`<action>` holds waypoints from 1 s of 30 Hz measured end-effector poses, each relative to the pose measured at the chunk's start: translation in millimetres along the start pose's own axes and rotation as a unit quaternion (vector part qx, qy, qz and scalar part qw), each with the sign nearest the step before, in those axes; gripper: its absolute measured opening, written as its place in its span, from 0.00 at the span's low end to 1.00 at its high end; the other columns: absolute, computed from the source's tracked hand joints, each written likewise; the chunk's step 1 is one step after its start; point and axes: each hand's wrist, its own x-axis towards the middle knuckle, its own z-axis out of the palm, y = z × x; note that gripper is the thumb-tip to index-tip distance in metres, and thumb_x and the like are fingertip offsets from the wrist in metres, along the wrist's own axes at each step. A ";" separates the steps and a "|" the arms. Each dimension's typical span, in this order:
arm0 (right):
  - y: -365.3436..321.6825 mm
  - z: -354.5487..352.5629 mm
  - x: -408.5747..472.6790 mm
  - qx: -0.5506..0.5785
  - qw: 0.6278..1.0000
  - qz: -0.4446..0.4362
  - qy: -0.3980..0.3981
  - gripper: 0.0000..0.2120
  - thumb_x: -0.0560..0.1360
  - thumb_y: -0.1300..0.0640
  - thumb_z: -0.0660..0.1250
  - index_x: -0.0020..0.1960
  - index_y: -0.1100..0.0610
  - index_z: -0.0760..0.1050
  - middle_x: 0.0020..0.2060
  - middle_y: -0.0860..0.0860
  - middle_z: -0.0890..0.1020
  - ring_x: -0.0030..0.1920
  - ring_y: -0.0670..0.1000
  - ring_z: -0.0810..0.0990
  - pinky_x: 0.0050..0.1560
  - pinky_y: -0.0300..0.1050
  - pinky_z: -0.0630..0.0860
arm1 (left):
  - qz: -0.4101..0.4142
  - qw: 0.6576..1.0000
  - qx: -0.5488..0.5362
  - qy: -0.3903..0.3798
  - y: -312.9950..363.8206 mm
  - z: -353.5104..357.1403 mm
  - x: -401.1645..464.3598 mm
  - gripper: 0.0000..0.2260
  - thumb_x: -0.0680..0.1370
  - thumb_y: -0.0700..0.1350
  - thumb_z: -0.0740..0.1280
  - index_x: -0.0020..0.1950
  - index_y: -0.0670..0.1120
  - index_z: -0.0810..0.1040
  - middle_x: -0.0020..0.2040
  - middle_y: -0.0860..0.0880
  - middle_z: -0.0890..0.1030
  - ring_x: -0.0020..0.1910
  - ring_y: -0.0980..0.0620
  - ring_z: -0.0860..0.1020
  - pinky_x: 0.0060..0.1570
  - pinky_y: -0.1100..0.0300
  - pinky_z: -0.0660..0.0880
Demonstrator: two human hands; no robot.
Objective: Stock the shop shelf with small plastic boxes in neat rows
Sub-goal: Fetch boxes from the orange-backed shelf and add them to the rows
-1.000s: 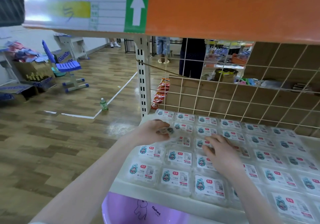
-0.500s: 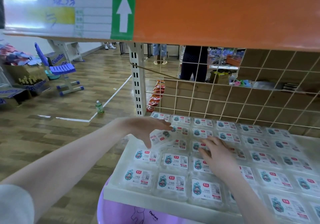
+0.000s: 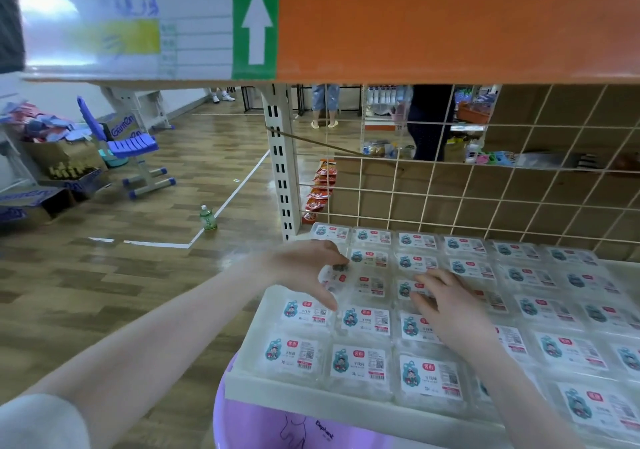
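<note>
Since a second ago my left hand (image 3: 304, 268) has lifted a box (image 3: 334, 277) out of the left column of the shelf (image 3: 311, 384) and tilted it, so I judge that slot is being reset, not yet neat. The hand pinches the box between thumb and curled fingers, just above the gap, near the shelf's left edge. My right hand (image 3: 446, 304) lies open, fingers spread flat on the boxes (image 3: 412, 320) further right, steadying that row.

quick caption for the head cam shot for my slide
Left hand grips a small plastic box at the shelf corner; right hand rests on the neat rows.
</note>
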 end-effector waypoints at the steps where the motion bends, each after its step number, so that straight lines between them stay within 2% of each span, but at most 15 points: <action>1: -0.2 0.2 0.5 -0.001 1.000 0.003 -0.002 0.20 0.79 0.43 0.53 0.70 0.46 0.64 0.69 0.42 0.64 0.66 0.46 0.66 0.59 0.41 0.70 | 0.000 1.000 0.015 0.014 -1.5 2.6 -2.2 0.37 0.68 0.63 0.71 0.73 0.53 0.64 0.70 0.51 0.66 0.68 0.51 0.65 0.56 0.61 0.63; 5: 0.1 0.6 1.0 -0.004 1.000 0.010 -0.005 0.21 0.79 0.43 0.53 0.71 0.46 0.63 0.70 0.42 0.63 0.67 0.46 0.65 0.60 0.42 0.70 | 0.001 0.997 0.053 0.058 -1.1 18.7 -18.5 0.39 0.68 0.70 0.64 0.74 0.50 0.63 0.67 0.49 0.68 0.65 0.50 0.66 0.52 0.60 0.64; 9: -0.4 0.5 1.1 -0.003 1.000 0.009 -0.003 0.21 0.79 0.43 0.53 0.71 0.46 0.64 0.69 0.42 0.63 0.67 0.46 0.65 0.59 0.42 0.71 | 0.022 0.999 0.017 0.046 -11.2 17.0 -25.0 0.38 0.70 0.67 0.66 0.74 0.51 0.62 0.71 0.50 0.65 0.69 0.52 0.62 0.64 0.56 0.64; 12: -0.3 0.4 1.1 -0.001 1.000 0.011 -0.004 0.21 0.79 0.43 0.54 0.70 0.46 0.64 0.69 0.42 0.63 0.67 0.46 0.65 0.59 0.42 0.71 | 0.047 0.999 -0.001 0.016 -16.6 10.0 -24.3 0.38 0.70 0.63 0.69 0.75 0.56 0.59 0.76 0.56 0.57 0.74 0.57 0.54 0.70 0.59 0.56; 15: 0.2 0.5 0.0 -0.002 1.000 0.010 0.000 0.21 0.79 0.43 0.54 0.70 0.46 0.64 0.69 0.42 0.64 0.66 0.46 0.65 0.59 0.42 0.70 | 0.073 0.997 -0.019 -0.010 -14.5 4.4 -17.4 0.38 0.70 0.61 0.71 0.75 0.60 0.57 0.76 0.61 0.54 0.73 0.61 0.51 0.66 0.64 0.51; 20: -0.2 -0.5 0.0 0.005 1.000 0.010 -0.003 0.21 0.79 0.43 0.54 0.70 0.46 0.65 0.69 0.42 0.63 0.67 0.46 0.65 0.59 0.42 0.70 | 0.080 0.997 0.009 -0.004 -7.1 6.9 -10.1 0.34 0.71 0.64 0.68 0.74 0.60 0.60 0.75 0.61 0.57 0.73 0.60 0.55 0.66 0.63 0.54; 23: -0.5 -1.2 -0.6 0.006 1.000 0.011 -0.003 0.21 0.79 0.43 0.54 0.70 0.46 0.64 0.69 0.42 0.63 0.67 0.46 0.65 0.59 0.42 0.70 | 0.061 0.996 0.062 0.036 1.7 15.8 -14.1 0.35 0.72 0.67 0.62 0.75 0.54 0.61 0.75 0.54 0.60 0.72 0.53 0.60 0.67 0.56 0.61; 26: -0.7 -2.2 -0.7 0.007 1.000 0.009 -0.003 0.21 0.79 0.43 0.54 0.70 0.46 0.65 0.69 0.42 0.64 0.67 0.45 0.65 0.59 0.42 0.69 | 0.043 0.990 0.113 0.066 8.7 24.4 -21.7 0.36 0.72 0.70 0.58 0.74 0.50 0.62 0.72 0.48 0.65 0.67 0.48 0.66 0.61 0.54 0.67; 30: -1.0 -2.5 -1.3 0.007 1.000 0.010 -0.004 0.21 0.79 0.43 0.54 0.70 0.46 0.65 0.69 0.41 0.64 0.66 0.45 0.65 0.57 0.41 0.69 | 0.058 0.993 0.097 0.040 1.7 15.8 -27.8 0.36 0.72 0.67 0.63 0.75 0.51 0.61 0.73 0.49 0.64 0.70 0.49 0.62 0.65 0.56 0.62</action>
